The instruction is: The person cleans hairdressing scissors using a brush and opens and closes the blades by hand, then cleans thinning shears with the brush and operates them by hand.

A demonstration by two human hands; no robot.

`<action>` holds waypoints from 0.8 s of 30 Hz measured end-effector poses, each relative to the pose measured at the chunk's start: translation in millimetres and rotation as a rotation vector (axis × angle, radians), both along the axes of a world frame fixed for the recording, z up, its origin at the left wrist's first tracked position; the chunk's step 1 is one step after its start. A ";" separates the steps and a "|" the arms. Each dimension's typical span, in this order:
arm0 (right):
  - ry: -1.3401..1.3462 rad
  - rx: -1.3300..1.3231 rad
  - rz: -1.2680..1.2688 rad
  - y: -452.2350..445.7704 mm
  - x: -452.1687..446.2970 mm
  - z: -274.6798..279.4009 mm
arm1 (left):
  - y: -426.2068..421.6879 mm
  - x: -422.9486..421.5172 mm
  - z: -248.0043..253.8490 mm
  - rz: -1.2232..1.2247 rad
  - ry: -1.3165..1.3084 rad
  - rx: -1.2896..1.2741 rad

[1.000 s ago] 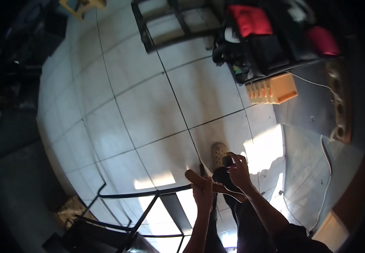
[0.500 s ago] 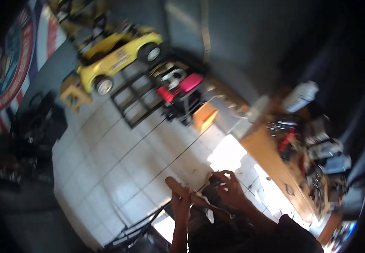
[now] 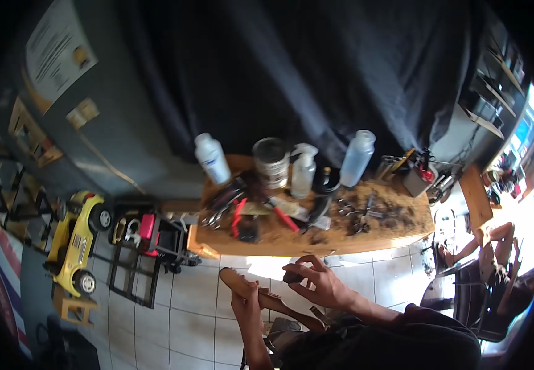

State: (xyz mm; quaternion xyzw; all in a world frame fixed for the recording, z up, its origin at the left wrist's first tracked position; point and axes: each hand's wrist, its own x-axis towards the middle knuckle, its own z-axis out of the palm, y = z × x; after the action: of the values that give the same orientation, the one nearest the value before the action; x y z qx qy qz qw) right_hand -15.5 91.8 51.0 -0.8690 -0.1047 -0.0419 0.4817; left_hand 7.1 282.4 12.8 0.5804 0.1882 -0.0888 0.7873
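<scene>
From my head view, my left hand [image 3: 248, 302] grips a wooden brush [image 3: 274, 303], its bristles on the far side and its handle slanting back toward my body. My right hand [image 3: 327, 287] pinches a small dark object [image 3: 292, 277] near the brush; I can't tell what it is. Both hands are in front of the worktop [image 3: 353, 245], where a white bottle [image 3: 213, 160], a pump bottle [image 3: 303, 177] and a bluish bottle [image 3: 358, 160] stand.

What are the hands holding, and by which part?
The left hand grips a wooden brush by its bristled head; the right hand pinches a small dark object, exact spot unclear.
</scene>
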 end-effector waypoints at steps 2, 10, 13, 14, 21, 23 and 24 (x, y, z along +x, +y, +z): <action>-0.003 0.014 -0.048 -39.4 -0.8 1.2 | -43.2 6.0 2.3 -0.047 -0.024 -0.007; -0.001 -0.026 -0.122 -214.4 -0.1 -19.5 | -214.3 13.1 -11.8 -0.076 -0.116 0.056; -0.014 -0.115 -0.118 -268.7 5.3 -23.3 | -269.4 12.3 -4.0 -0.093 -0.085 0.084; 0.034 -0.144 -0.145 -283.2 7.5 -18.9 | -282.9 11.5 1.0 -0.086 -0.073 0.098; 0.106 -0.131 -0.107 -341.2 25.2 -23.2 | -345.2 2.4 26.1 -0.070 -0.058 0.127; 0.111 -0.152 -0.082 -346.6 24.6 -23.5 | -352.6 -0.5 33.2 -0.108 -0.051 0.241; 0.061 -0.155 -0.061 -348.5 21.0 -21.6 | -352.2 -2.8 32.3 -0.101 -0.051 0.245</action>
State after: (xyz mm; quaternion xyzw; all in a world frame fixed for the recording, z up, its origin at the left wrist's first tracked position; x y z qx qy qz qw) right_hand 5.4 -256.7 29.5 -0.9074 -0.0665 -0.0216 0.4145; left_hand 4.3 -69.9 45.1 0.6830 0.1479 -0.0898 0.7097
